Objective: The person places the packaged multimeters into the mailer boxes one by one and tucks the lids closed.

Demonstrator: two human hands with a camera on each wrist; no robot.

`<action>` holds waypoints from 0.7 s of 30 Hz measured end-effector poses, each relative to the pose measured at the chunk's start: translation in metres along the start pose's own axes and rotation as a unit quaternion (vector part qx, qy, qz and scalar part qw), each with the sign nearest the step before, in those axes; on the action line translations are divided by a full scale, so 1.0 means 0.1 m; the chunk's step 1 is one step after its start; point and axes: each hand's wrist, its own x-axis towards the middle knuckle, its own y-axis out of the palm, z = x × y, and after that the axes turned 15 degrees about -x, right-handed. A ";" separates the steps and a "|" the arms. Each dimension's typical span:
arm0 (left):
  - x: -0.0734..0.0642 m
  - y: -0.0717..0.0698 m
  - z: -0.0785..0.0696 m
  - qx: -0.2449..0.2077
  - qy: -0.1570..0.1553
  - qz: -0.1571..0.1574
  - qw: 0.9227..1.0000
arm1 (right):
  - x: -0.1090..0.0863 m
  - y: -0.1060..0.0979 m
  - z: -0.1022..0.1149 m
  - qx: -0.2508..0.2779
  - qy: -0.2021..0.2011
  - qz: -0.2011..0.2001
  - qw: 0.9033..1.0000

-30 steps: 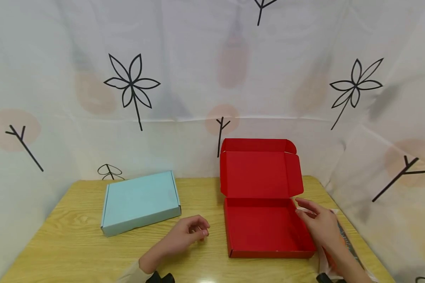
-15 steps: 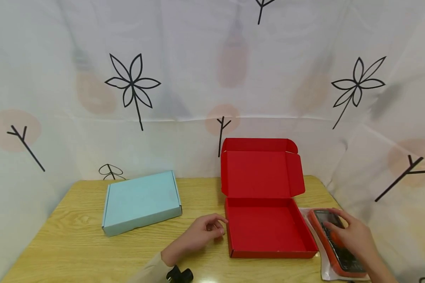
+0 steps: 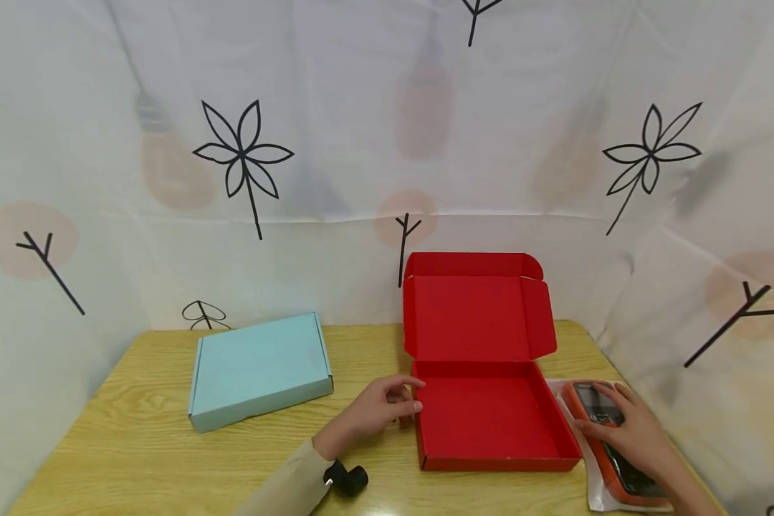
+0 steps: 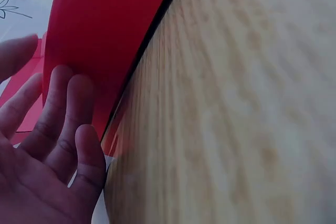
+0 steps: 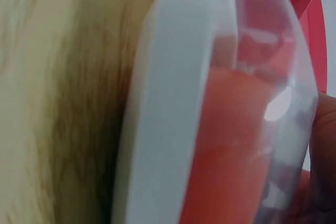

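A red cardboard box (image 3: 490, 419) stands with its lid (image 3: 469, 315) raised. My left hand (image 3: 373, 408) is at its left wall, fingertips at the rim; in the left wrist view, relaxed fingers lie along the outer side of the red wall (image 4: 110, 19). To the right of the box is an orange-and-black handheld device, which looks like a multimeter (image 3: 613, 469), in clear plastic packaging (image 3: 595, 494). My right hand (image 3: 635, 437) grips it from above, thumb on its left side and fingers across its top. Close up, the orange body (image 5: 226, 145) shows through the plastic.
A closed light blue box (image 3: 258, 369) sits at the left on the wooden table (image 3: 122, 459). Behind the table hangs a white cloth (image 3: 335, 143) with leaf drawings. The packaging lies near the table's right edge.
My right hand has moved from the box's right wall over to the multimeter and grips it. My left hand has moved right, up to the red box's left wall.
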 end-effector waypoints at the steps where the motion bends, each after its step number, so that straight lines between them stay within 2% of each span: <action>1: 0.01 0.00 0.00 0.003 0.001 0.004 1.000 | 0.00 -0.01 0.00 0.002 0.000 0.003 1.000; 7: 0.08 -0.03 0.03 0.017 0.008 0.018 1.000 | -0.02 -0.02 -0.01 -0.009 0.010 0.027 1.000; 14: 0.09 -0.03 0.05 -0.012 0.004 0.030 0.999 | -0.07 -0.02 0.00 -0.058 0.039 0.076 0.995; 21: 0.09 -0.03 0.05 -0.033 0.008 0.028 0.999 | -0.08 -0.04 0.01 -0.038 0.056 0.065 0.996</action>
